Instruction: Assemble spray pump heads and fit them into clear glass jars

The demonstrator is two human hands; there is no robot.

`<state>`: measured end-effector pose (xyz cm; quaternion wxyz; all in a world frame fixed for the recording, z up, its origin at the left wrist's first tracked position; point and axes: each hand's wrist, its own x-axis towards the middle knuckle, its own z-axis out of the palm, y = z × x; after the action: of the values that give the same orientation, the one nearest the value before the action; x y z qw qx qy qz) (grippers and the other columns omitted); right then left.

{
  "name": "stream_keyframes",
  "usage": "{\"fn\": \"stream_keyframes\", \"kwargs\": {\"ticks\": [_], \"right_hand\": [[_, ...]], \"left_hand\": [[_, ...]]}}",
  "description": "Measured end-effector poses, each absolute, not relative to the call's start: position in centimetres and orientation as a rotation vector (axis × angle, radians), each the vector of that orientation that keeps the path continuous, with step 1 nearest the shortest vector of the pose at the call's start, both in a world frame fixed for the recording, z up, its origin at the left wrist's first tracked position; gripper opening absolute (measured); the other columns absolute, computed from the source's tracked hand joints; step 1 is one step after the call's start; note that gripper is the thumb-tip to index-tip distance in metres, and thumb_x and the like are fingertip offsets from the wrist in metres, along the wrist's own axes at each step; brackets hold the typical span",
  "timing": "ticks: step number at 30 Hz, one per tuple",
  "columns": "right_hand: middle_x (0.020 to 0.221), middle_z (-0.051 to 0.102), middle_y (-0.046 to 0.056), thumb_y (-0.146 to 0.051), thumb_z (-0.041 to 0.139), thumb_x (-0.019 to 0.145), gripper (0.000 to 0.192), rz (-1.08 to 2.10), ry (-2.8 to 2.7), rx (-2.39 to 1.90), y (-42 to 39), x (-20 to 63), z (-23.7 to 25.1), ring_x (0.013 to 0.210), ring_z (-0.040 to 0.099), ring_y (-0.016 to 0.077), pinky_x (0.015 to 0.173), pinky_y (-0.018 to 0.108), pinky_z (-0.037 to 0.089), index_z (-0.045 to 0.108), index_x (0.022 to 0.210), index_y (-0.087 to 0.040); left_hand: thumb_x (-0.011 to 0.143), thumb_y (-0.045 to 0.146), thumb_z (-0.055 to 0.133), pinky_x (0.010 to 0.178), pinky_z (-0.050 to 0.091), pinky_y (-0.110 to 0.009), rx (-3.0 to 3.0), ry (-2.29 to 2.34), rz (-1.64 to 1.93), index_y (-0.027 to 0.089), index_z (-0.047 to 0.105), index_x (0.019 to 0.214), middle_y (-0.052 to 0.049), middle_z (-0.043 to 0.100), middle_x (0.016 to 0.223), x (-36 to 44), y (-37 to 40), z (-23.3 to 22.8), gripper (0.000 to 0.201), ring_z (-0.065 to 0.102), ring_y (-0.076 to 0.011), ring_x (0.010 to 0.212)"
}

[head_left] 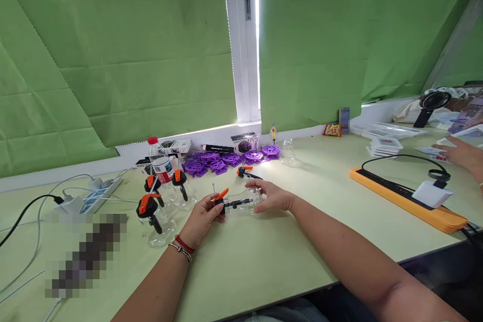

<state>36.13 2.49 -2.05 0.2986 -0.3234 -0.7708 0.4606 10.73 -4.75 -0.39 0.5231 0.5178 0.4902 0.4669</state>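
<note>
Over the worktop (264, 261): both hands hold one assembly just above its pale green surface, near the middle.
Right hand (272, 196): grip closed round a clear flask (253, 200) lying on its side; keep it level and steady.
Left hand (202, 219): grip clamped on an orange-and-black clamp (222, 200) at the flask's neck; keep it in line with the neck.
Finished flasks (158, 216): three stand left, close to the left wrist, easily knocked.
Purple parts (226, 160): behind, well apart.
Co-worker's hand (458, 153): far right, clear.
</note>
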Motion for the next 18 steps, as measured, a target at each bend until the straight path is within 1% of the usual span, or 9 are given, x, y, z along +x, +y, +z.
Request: {"fn": "stream_keyframes", "kwargs": {"ticks": [5,11,15,18], "right_hand": [[0.113,0.05,0.006,-0.033,0.083,0.053,0.076,1.295,-1.962,-0.817,2.76,36.0,-2.56,0.096,0.049,0.0184,0.083,0.033,0.042,0.048,0.12,-0.021],[0.106,0.052,0.005,-0.037,0.078,0.062,0.063,1.397,-1.833,-0.734,2.97,35.9,-2.86,0.09,0.049,0.0154,0.08,0.032,0.043,0.049,0.115,-0.021],[0.101,0.054,0.004,-0.042,0.074,0.068,0.054,1.453,-1.768,-0.718,2.8,35.68,-2.9,0.087,0.052,0.0145,0.08,0.032,0.043,0.05,0.111,-0.02],[0.094,0.057,0.004,-0.049,0.068,0.071,0.054,1.46,-1.742,-0.746,2.7,35.47,-3.05,0.084,0.054,0.0157,0.076,0.032,0.044,0.048,0.113,-0.021]], "left_hand": [[0.062,0.042,0.075,0.065,0.055,-0.036,1.238,1.164,1.13,0.013,0.052,0.115,-0.003,0.064,0.083,10.56,-4.48,-0.68,0.065,0.061,-0.0146,0.063],[0.059,0.042,0.077,0.063,0.055,-0.035,1.222,1.169,1.139,0.012,0.052,0.114,-0.003,0.065,0.08,10.6,-4.51,-0.56,0.067,0.06,-0.0145,0.061],[0.058,0.043,0.077,0.061,0.054,-0.034,1.228,1.171,1.13,0.012,0.051,0.114,-0.002,0.064,0.077,10.59,-4.46,-0.71,0.068,0.06,-0.0144,0.06],[0.06,0.043,0.076,0.06,0.054,-0.034,1.236,1.17,1.129,0.012,0.052,0.113,-0.001,0.063,0.075,10.52,-4.36,-0.86,0.066,0.06,-0.0144,0.059]]}}
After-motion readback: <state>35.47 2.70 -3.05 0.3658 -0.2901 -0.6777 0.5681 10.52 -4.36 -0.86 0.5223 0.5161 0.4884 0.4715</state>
